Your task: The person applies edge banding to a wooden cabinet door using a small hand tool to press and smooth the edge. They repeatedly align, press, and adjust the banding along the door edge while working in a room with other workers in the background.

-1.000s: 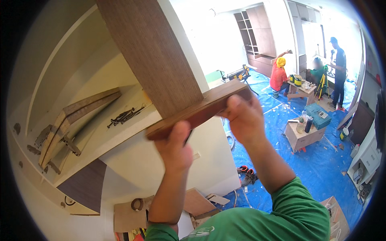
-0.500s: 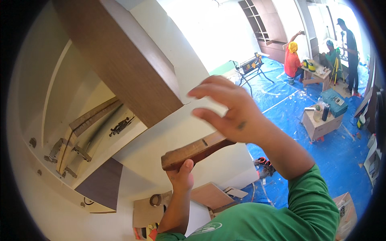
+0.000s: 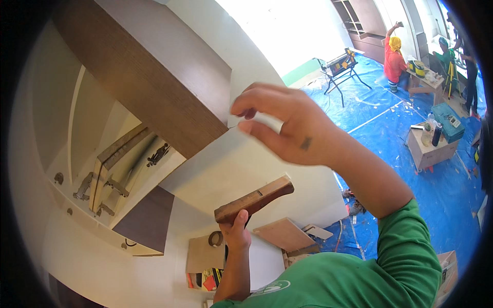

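Observation:
My left hand (image 3: 237,237) is closed around the near end of a brown wooden hand plane (image 3: 256,199), thumb along its side. The plane tilts up to the right, with a small dark slot in its upper face. My right hand (image 3: 287,126) is raised above it, holding nothing I can see. Its fingers are curved, with a gap between them and the thumb. The fingertips are beside the lower corner of a wood-grain cabinet door (image 3: 169,95); whether they touch it I cannot tell. A thin strand shows near that corner.
An open cabinet (image 3: 115,197) at left holds a detached hinged panel (image 3: 120,146) and a pile of dark screws (image 3: 157,154). Boards (image 3: 284,239) lie below. Blue sheeting (image 3: 382,205) covers the floor, with a table saw (image 3: 343,66), a wooden box (image 3: 431,148) and several people at far right.
My view has shifted, so the room appears farther right. My right hand has drawn up and away from the plane's far end, closer to the door's corner. My left hand keeps its grip.

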